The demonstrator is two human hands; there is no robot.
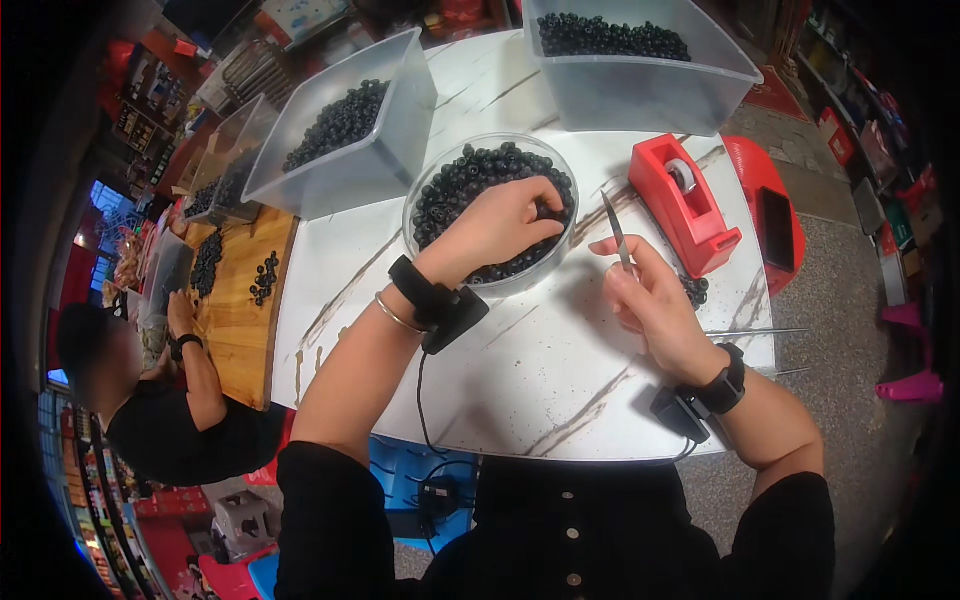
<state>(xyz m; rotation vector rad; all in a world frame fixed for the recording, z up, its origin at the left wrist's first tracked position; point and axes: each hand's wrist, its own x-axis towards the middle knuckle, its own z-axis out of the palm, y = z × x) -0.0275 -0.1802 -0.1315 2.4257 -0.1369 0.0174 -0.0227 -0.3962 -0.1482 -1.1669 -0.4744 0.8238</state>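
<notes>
A round clear tub (410, 215) full of small black round pieces with holes, like beads (490, 170), stands on the white table. My left hand (505, 225) reaches over its rim into the right part of the pile. Its thumb and index finger are bent and apart, with black pieces between and below them; nothing is plainly held. To the right of the tub, my right hand (645, 290) is closed round a thin pointed metal tool (614, 228), its tip upward. Whether it is a small knife or tweezers I cannot tell. A few black pieces (697, 290) lie beside that hand, partly hidden.
A red tape dispenser (690, 210) and a phone (775, 228) on a red stool (742, 160) are at the right. Metal rods (755, 332) stick out over the table edge. Clear bins (640, 95), (390, 165) hold more pieces. A person (190, 410) works at a wooden board (245, 340) at left.
</notes>
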